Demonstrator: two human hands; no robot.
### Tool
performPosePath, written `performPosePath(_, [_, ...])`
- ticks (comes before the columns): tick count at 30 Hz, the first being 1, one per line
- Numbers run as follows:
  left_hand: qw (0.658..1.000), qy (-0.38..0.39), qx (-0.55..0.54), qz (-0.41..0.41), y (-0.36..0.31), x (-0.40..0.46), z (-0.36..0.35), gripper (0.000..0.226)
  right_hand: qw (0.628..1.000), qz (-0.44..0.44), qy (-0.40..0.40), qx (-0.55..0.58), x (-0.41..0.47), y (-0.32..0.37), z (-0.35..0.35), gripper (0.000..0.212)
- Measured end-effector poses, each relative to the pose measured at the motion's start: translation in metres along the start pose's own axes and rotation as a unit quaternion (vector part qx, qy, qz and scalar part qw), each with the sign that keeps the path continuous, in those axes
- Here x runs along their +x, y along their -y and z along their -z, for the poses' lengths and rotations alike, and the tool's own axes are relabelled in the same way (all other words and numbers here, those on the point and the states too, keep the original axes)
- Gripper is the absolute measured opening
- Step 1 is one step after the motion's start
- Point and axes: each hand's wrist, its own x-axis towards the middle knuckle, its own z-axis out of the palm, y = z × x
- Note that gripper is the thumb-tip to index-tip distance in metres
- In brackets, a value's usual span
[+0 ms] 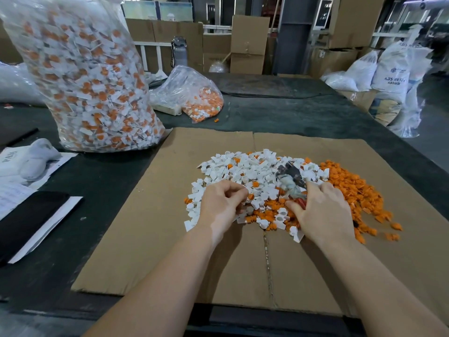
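Red-handled grey metal pliers [290, 177], one tool, run from near right to far left, the blurred head pointing at the far edge of the flat brown cardboard sheet [150, 215], above the white plastic pieces [245, 166] and beside the orange plastic pieces [349, 188], both too many to count. The right hand [323, 210] grips the handles, hiding most of them. The left hand [218, 205] curls its fingers on the heap's near left; whether it pinches a piece I cannot tell. Two bags stand off the sheet's far left corner: a large clear plastic bag [92, 81] and a small clear plastic bag [192, 93].
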Motion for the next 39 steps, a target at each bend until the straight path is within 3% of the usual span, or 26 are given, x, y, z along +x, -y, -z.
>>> performPosePath(5, [0.999, 0.006, 0.053, -0.004, 0.003, 0.002, -0.002, 0.008, 0.997, -0.012, 0.023, -0.079, 0.002, -0.007, -0.013, 0.069])
performPosePath(7, [0.998, 0.010, 0.060, -0.005, 0.004, 0.003, -0.003, 0.010, 0.996, 0.000, -0.004, -0.091, 0.002, -0.003, -0.010, 0.067])
performPosePath(10, [0.998, 0.020, 0.060, -0.003, 0.004, 0.003, -0.005, 0.012, 0.979, 0.150, -0.122, 0.069, -0.002, 0.011, -0.005, 0.039])
performPosePath(13, [0.997, 0.040, 0.057, -0.017, 0.003, 0.002, -0.007, 0.013, 0.932, 0.254, -0.089, 0.244, -0.014, 0.030, -0.003, 0.021])
performPosePath(17, [0.998, 0.060, 0.034, 0.005, 0.007, -0.002, -0.007, 0.018, 0.924, 0.223, -0.088, 0.299, -0.020, 0.035, -0.008, 0.006])
performPosePath(21, [0.993, 0.099, 0.069, -0.018, 0.017, -0.007, -0.006, 0.037, 0.921, 0.199, -0.086, 0.323, -0.023, 0.035, -0.015, 0.004])
performPosePath(28, [0.964, 0.029, 0.229, -0.129, 0.032, -0.009, -0.010, 0.029, 0.924, 0.191, -0.057, 0.328, -0.028, 0.039, -0.019, 0.003])
performPosePath(33, [0.953, 0.027, 0.261, -0.151, 0.035, -0.007, -0.006, 0.028, 0.927, 0.191, -0.044, 0.320, -0.029, 0.040, -0.020, 0.003])
performPosePath(35, [0.962, 0.000, 0.240, -0.129, 0.035, -0.005, 0.001, 0.029, 0.929, 0.196, -0.051, 0.310, -0.030, 0.041, -0.019, 0.009])
performPosePath(39, [0.979, -0.133, 0.148, -0.048, 0.031, 0.009, 0.036, 0.033, 0.931, 0.177, -0.084, 0.308, -0.027, 0.037, -0.018, 0.015])
